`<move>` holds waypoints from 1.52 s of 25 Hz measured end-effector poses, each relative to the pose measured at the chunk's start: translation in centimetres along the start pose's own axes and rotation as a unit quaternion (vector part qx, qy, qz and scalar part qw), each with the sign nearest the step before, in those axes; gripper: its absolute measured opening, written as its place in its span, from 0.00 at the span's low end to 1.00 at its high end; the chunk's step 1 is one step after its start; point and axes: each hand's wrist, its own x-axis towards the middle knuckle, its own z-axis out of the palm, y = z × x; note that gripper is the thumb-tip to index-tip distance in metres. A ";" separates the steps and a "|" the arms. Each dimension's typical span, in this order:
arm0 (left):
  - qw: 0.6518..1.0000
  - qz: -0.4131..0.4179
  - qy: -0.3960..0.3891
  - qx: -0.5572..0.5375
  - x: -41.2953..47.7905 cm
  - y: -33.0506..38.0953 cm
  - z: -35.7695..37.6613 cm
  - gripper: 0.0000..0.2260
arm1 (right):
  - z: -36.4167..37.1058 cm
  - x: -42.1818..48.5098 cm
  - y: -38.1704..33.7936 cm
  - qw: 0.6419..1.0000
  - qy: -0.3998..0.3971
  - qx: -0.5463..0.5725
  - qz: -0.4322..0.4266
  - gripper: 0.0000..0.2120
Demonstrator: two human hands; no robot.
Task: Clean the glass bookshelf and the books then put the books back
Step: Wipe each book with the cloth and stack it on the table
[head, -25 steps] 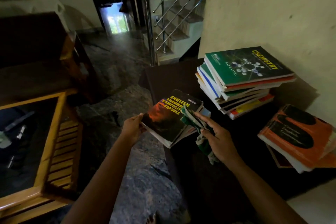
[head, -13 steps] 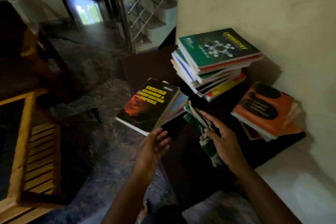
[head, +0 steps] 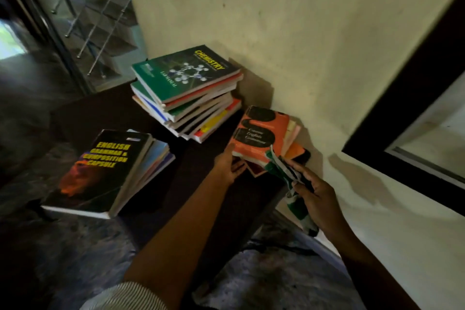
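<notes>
Snugly, fingers (head: 305, 178) round book (head: 261, 131) and cloth (head: 278, 167)

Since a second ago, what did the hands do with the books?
The left hand let go of the English grammar book, now lying on its pile, and moved right to the near corner of the orange book. The right hand moved right too, still gripping the green-white cloth. The Chemistry stack stayed put.

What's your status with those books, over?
Left hand on orange book near corner, grip unclear. Right hand holds green-and-white cloth by the same book. Chemistry stack apart, nothing blocking.
</notes>
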 end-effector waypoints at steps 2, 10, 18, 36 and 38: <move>0.999 0.012 0.035 0.015 1.7 -0.1 0.5 0.20 | -0.6 0.2 0.4 1.000 0.000 -0.001 0.002 0.25; 0.997 0.048 0.030 -0.062 -1.4 -4.0 -4.9 0.04 | 0.7 0.5 0.4 0.997 -0.069 0.043 -0.016 0.23; 0.983 0.040 0.131 -0.124 -10.3 -9.1 -17.2 0.02 | 7.7 2.0 0.6 0.971 -0.233 0.016 -0.049 0.21; 0.971 0.006 0.144 -0.190 -11.6 -9.5 -18.6 0.18 | 17.7 -6.2 6.9 0.861 -0.296 -0.246 -0.334 0.24; 0.973 -0.009 0.125 -0.194 -11.8 -9.2 -18.2 0.20 | 16.3 -6.8 6.3 0.901 -0.340 -0.121 -0.242 0.26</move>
